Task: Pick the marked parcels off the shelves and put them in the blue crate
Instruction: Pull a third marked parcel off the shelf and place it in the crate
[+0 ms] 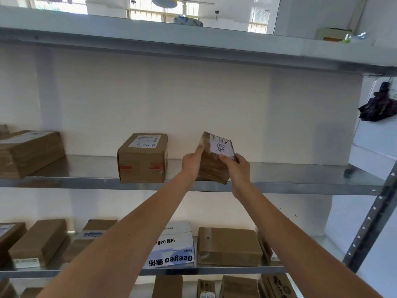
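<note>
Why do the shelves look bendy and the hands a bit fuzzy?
In the head view, the wide lens curves the top shelf; the hands holding the parcel look soft, probably from moving; bright windows wash out the top.

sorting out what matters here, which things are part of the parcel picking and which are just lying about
Part of the job:
- held parcel, drawing on its white label, gripped by left hand and right hand
- labelled box with handwriting, possibly marked too
- shelf

Just lying about:
- umbrella
- tape roll
- Deeyeo box
- plain parcel
</note>
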A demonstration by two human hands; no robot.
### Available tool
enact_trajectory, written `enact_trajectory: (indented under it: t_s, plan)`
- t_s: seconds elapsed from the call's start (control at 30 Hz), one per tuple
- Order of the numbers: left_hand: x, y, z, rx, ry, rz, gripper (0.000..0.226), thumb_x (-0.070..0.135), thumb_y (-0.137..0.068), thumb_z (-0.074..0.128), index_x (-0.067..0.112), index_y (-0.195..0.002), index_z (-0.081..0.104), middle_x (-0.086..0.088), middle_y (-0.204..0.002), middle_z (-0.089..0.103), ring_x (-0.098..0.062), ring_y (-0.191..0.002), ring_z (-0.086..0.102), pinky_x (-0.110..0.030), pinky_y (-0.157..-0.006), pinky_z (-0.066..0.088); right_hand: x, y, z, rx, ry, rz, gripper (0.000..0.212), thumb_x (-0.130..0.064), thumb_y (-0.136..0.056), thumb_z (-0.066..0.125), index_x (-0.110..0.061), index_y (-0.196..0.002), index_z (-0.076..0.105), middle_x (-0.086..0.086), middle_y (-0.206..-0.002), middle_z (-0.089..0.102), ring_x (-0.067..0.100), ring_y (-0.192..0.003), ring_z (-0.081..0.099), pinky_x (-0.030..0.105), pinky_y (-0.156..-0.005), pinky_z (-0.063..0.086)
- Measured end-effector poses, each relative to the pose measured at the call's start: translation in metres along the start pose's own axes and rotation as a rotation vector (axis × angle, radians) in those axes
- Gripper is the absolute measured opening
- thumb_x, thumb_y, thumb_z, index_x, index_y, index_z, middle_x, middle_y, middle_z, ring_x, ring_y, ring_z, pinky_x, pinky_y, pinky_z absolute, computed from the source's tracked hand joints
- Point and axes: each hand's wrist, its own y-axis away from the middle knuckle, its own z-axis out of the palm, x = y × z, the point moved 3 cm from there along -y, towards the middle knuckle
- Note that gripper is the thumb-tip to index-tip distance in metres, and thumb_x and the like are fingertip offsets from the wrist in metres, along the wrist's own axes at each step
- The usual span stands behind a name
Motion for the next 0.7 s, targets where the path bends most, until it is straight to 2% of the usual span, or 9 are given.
enact_trajectory:
  t_s: [0.07, 0.13, 0.2, 0.33, 0.57, 0.63, 0.7]
  plan:
    - [-0.004, 0.0, -0.003, -0.033, -0.005, 0.014, 0.046, 0.052, -0.092, 0.054, 0.008, -0.102, 0.067, -0.01, -0.099, 0.07, -0.023, -0.09, 0.067, -0.027, -0.074, 0.053, 0.002, 0.0, 0.002, -0.023, 0.01, -0.024, 0.048, -0.021, -0.076, 0.077, -0.014, -0.122, 0.063, 0.006, -0.116, 0.068, 0.022, -0.105, 0.064, 0.029, -0.081, 0.054]
    - [-0.009, 0.002, -0.004, -0.061, 0.038, 0.049, 0.043, 0.044, -0.093, 0.056, 0.007, -0.112, 0.066, -0.011, -0.104, 0.071, -0.02, -0.087, 0.067, -0.022, -0.065, 0.052, 0.001, 0.003, 0.002, -0.037, 0.044, -0.042, 0.06, -0.02, -0.074, 0.079, -0.016, -0.13, 0.057, 0.004, -0.121, 0.064, 0.021, -0.109, 0.061, 0.036, -0.092, 0.054]
    - [-0.013, 0.004, -0.005, -0.062, 0.081, 0.069, 0.033, 0.035, -0.096, 0.054, 0.009, -0.115, 0.065, -0.011, -0.107, 0.07, -0.019, -0.087, 0.066, -0.021, -0.064, 0.05, -0.001, 0.007, 0.003, -0.048, 0.083, -0.091, 0.064, -0.016, -0.077, 0.078, -0.018, -0.134, 0.05, 0.002, -0.125, 0.058, 0.019, -0.113, 0.057, 0.034, -0.095, 0.051]
    - [-0.016, 0.004, -0.004, -0.076, 0.127, 0.108, 0.022, 0.024, -0.096, 0.051, 0.017, -0.111, 0.066, -0.006, -0.108, 0.071, -0.022, -0.096, 0.064, -0.026, -0.078, 0.052, -0.006, 0.014, 0.004, -0.09, 0.107, -0.192, 0.064, -0.007, -0.079, 0.076, -0.019, -0.134, 0.045, -0.001, -0.125, 0.053, 0.013, -0.112, 0.052, 0.013, -0.078, 0.045]
    - [-0.018, 0.002, -0.004, -0.085, 0.148, 0.106, 0.023, 0.021, -0.096, 0.052, 0.015, -0.114, 0.065, -0.005, -0.108, 0.071, -0.023, -0.099, 0.064, -0.029, -0.082, 0.053, -0.004, 0.014, 0.001, -0.091, 0.104, -0.196, 0.065, -0.007, -0.081, 0.075, -0.018, -0.137, 0.043, -0.004, -0.123, 0.052, 0.012, -0.109, 0.05, 0.008, -0.07, 0.043]
    - [-0.019, 0.0, -0.003, -0.077, 0.144, 0.073, 0.039, 0.027, -0.095, 0.055, 0.014, -0.132, 0.054, -0.006, -0.118, 0.067, -0.022, -0.105, 0.062, -0.03, -0.088, 0.051, -0.003, 0.013, 0.001, -0.092, 0.108, -0.177, 0.067, -0.01, -0.082, 0.075, -0.019, -0.139, 0.04, -0.003, -0.125, 0.051, 0.012, -0.109, 0.05, 0.009, -0.07, 0.042]
    - [-0.019, 0.0, -0.003, -0.079, 0.15, 0.018, 0.068, 0.039, -0.094, 0.056, 0.023, -0.151, 0.024, -0.007, -0.134, 0.056, -0.022, -0.115, 0.056, -0.036, -0.097, 0.047, -0.004, 0.01, -0.003, -0.064, 0.055, -0.12, 0.061, -0.014, -0.085, 0.073, -0.017, -0.137, 0.04, -0.002, -0.124, 0.052, 0.01, -0.102, 0.053, 0.01, -0.066, 0.041]
